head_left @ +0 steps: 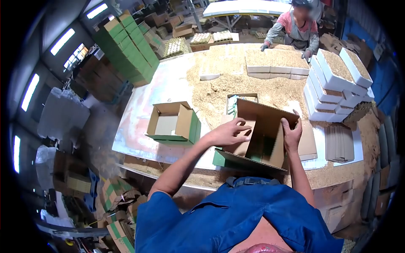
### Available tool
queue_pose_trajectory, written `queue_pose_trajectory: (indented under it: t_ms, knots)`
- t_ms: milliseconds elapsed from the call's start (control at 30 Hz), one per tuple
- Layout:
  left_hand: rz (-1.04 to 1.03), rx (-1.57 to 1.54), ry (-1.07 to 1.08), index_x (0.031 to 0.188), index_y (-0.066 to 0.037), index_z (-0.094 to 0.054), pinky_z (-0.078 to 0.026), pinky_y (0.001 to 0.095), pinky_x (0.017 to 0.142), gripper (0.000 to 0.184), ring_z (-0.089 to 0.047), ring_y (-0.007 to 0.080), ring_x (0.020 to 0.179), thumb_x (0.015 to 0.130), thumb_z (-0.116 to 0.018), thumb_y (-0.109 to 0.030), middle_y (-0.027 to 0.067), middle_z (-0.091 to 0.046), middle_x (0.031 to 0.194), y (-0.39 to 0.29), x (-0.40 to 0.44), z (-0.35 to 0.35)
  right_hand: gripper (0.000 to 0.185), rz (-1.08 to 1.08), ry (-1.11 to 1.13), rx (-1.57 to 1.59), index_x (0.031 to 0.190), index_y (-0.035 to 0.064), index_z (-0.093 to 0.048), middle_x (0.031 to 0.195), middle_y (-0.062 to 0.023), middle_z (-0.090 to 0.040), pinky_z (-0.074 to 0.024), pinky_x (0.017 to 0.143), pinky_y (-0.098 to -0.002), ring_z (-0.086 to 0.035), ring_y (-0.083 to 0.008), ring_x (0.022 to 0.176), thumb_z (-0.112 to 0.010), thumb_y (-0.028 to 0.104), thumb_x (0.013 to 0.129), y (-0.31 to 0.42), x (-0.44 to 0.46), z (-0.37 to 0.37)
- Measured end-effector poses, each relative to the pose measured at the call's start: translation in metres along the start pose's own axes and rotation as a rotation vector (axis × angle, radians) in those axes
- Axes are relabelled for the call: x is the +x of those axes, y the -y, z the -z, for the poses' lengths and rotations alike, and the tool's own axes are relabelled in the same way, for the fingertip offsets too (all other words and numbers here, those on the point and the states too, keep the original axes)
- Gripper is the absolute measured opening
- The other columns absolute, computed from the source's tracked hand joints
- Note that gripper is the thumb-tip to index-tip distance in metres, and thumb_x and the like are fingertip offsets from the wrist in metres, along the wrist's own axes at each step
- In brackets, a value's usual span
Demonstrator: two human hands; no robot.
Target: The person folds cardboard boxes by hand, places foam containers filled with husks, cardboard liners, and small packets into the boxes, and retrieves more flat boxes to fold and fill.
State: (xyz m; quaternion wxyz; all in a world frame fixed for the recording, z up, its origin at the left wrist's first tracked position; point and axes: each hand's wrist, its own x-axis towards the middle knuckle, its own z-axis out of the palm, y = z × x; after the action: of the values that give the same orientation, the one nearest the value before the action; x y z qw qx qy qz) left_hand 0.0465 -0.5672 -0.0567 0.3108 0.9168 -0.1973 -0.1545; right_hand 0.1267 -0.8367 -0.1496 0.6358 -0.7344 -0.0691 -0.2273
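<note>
Right in front of my body, an upright cardboard box (270, 135) has its flaps raised; its inside is brown and part of its outside is green. My right hand (291, 134) grips the box's right side near the top, thumb on the inner face. At the left side, my left hand (232, 133) reaches over a flap with its fingers apart and bent. Whether those fingertips press on the cardboard I cannot tell. Farther left stands another open box (168, 122), green outside with a pale bottom. Behind the held box is a small carton (242, 99) with green-and-white items.
Sawdust-like material (223, 86) covers much of the table. White foam trays filled with it (276, 63) stand at the back, with more stacked trays (333, 88) at right. Flat cardboard sheets (339, 143) lie at front right. Green boxes (126, 50) tower at left. A co-worker (297, 29) stands opposite.
</note>
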Motion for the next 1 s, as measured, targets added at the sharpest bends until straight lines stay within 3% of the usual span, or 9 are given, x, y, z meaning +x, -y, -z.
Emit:
queue_pose_trajectory:
  t_ms: [133,300,400,433,633,800,867,933,1000]
  knots:
    - [-0.111,0.200,0.287,0.150,-0.013,-0.038,-0.029,0.0422,0.118,0.092,-0.029,0.0351,0.144,0.077,-0.077,-0.053,0.0205,-0.019,0.160,-0.012,-0.029,0.006,0.033,-0.241,0.357,0.194,0.110,-0.0020,-0.067,0.103,-0.0059,-0.070,-0.0486,0.090,-0.0298,-0.062,-0.0149,0.097,-0.077,0.002,0.079,-0.049,-0.004,0.023]
    - [0.291,-0.056,-0.128,0.129,-0.007,-0.062,-0.056,0.0385,0.081,0.074,-0.071,0.0274,0.090,0.066,-0.087,-0.036,0.0165,-0.073,0.095,-0.014,0.000,0.001,0.030,-0.283,0.463,0.130,0.108,-0.0014,-0.068,0.099,-0.0049,-0.070,-0.0508,0.084,-0.0280,-0.064,-0.0139,0.090,-0.076,0.003,0.079,-0.051,0.006,0.025]
    - [-0.092,0.280,-0.648,0.128,-0.008,-0.061,-0.049,0.0397,0.093,0.077,-0.060,0.0317,0.109,0.063,-0.090,-0.037,0.0224,-0.058,0.127,0.021,0.013,-0.043,0.030,-0.379,0.504,0.188,0.108,-0.0020,-0.068,0.098,-0.0045,-0.070,-0.0509,0.084,-0.0271,-0.064,-0.0121,0.090,-0.075,0.004,0.080,-0.050,0.009,0.033]
    - [0.013,0.177,-0.616,0.138,-0.009,-0.051,-0.043,0.0402,0.104,0.095,-0.046,0.0370,0.129,0.057,-0.091,-0.041,0.0224,-0.048,0.137,0.026,0.013,-0.047,0.027,-0.388,0.530,0.163,0.107,-0.0011,-0.069,0.098,-0.0039,-0.070,-0.0511,0.083,-0.0269,-0.064,-0.0116,0.089,-0.074,0.005,0.081,-0.044,0.012,0.037]
    - [0.167,-0.191,-0.723,0.153,-0.003,-0.019,-0.036,0.0422,0.112,0.123,-0.040,0.0390,0.136,0.059,-0.093,-0.033,0.0251,-0.042,0.145,0.033,0.012,-0.074,0.048,-0.138,0.546,0.224,0.133,-0.0030,-0.056,0.114,-0.0120,-0.069,-0.0493,0.093,-0.0298,-0.062,-0.0172,0.107,-0.066,0.012,0.088,0.057,0.054,0.039]
    - [0.178,-0.244,-0.761,0.156,-0.009,-0.006,-0.036,0.0408,0.113,0.133,-0.039,0.0389,0.137,0.058,-0.094,-0.027,0.0266,-0.038,0.148,0.029,0.013,-0.071,0.023,0.036,0.490,-0.020,0.106,-0.0016,-0.071,0.102,-0.0160,-0.072,-0.0501,0.092,-0.0331,-0.068,-0.0233,0.100,-0.064,0.011,0.088,0.057,0.003,0.043]
    - [0.139,-0.265,-0.780,0.153,-0.010,-0.029,-0.038,0.0391,0.112,0.116,-0.041,0.0344,0.138,0.058,-0.093,-0.025,0.0209,-0.037,0.151,0.024,0.011,-0.068,0.018,-0.177,0.534,0.137,0.100,-0.0010,-0.072,0.102,-0.0165,-0.072,-0.0498,0.094,-0.0342,-0.067,-0.0251,0.103,-0.064,0.006,0.086,0.014,-0.041,0.052]
    - [0.147,-0.225,-0.611,0.141,-0.010,-0.052,-0.040,0.0387,0.111,0.092,-0.044,0.0332,0.136,0.060,-0.092,-0.027,0.0196,-0.036,0.153,0.031,0.013,-0.073,0.017,0.134,0.428,-0.130,0.096,-0.0010,-0.073,0.104,-0.0166,-0.071,-0.0495,0.095,-0.0349,-0.065,-0.0254,0.107,-0.064,0.001,0.083,0.041,-0.063,0.053]
    - [0.174,-0.202,-0.633,0.132,-0.011,-0.061,-0.041,0.0387,0.109,0.078,-0.046,0.0344,0.135,0.062,-0.091,-0.029,0.0218,-0.035,0.153,0.025,0.013,-0.069,0.025,-0.235,0.477,0.163,0.103,-0.0018,-0.072,0.112,-0.0146,-0.070,-0.0496,0.095,-0.0348,-0.064,-0.0217,0.109,-0.064,-0.004,0.080,0.022,-0.053,0.074]
